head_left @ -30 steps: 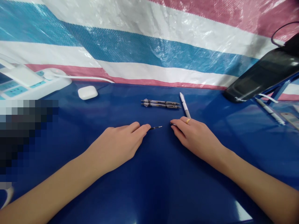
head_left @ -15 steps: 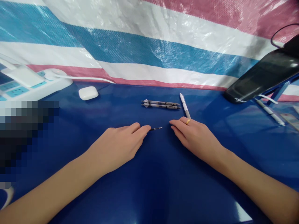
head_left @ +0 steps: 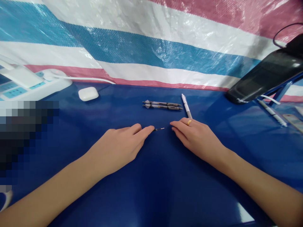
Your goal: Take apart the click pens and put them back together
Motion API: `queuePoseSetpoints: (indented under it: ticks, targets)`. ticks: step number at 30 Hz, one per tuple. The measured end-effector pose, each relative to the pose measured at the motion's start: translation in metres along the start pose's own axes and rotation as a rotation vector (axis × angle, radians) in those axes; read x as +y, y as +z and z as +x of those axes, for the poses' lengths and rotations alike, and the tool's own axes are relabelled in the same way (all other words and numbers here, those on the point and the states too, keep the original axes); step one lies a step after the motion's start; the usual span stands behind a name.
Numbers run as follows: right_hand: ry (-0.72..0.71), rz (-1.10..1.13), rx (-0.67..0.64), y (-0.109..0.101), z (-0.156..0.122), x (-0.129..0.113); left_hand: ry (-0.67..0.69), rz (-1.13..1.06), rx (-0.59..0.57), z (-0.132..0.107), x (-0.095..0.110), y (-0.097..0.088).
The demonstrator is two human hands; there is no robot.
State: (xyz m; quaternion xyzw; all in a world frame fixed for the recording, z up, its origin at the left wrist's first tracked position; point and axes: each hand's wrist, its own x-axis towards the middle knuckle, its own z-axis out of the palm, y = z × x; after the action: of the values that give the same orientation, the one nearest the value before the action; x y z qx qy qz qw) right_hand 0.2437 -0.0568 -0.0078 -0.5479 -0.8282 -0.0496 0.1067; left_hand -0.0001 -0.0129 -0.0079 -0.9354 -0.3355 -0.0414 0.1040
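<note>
1. A thin pen refill (head_left: 159, 129) with a dark tip is lying flat on the blue bench (head_left: 151, 192), between the two hands.
2. The left hand (head_left: 117, 148) is on the bench, and the left fingers (head_left: 145, 132) are released, with the tips just beside the end of the refill.
3. The right hand (head_left: 199, 142) is also on the bench, and the right fingers (head_left: 177, 126) are released and hold nothing. They are near the other end of the refill, with a small gap. One finger has a gold ring (head_left: 188, 122).
4. Behind the refill, two pens (head_left: 163, 105) lie side by side, and a white pen (head_left: 187, 105) is going under the right hand.
5. Farther away are a white earbud case (head_left: 88, 94), a power strip (head_left: 30, 86) and a striped tarpaulin (head_left: 142, 53).
</note>
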Motion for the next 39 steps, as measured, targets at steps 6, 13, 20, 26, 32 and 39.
queuePoseSetpoints:
  ticks: [6, 13, 20, 26, 32, 39]
  targets:
    - [0.008, 0.024, -0.008, 0.0002, 0.0001, 0.0003, 0.011, -0.001, 0.01, 0.0001, -0.0008, 0.0012]
    - [0.0, 0.03, -0.014, -0.0005, 0.0022, 0.0004, 0.005, -0.007, 0.002, -0.0001, -0.0005, -0.0006]
    - [-0.061, 0.18, 0.129, -0.0027, 0.0003, -0.0041, 0.011, -0.014, 0.005, 0.0006, 0.0, 0.0009]
    - [-0.113, 0.305, 0.088, 0.0024, -0.0007, -0.0045, 0.014, -0.032, -0.02, -0.0006, 0.0005, -0.0015]
    - [-0.152, 0.377, 0.084, 0.0017, 0.0, -0.0042, 0.019, -0.064, 0.008, -0.0014, 0.0012, -0.0023]
    - [-0.205, 0.422, 0.106, -0.001, -0.0006, -0.007, 0.043, -0.092, 0.033, 0.0001, 0.0031, -0.0018]
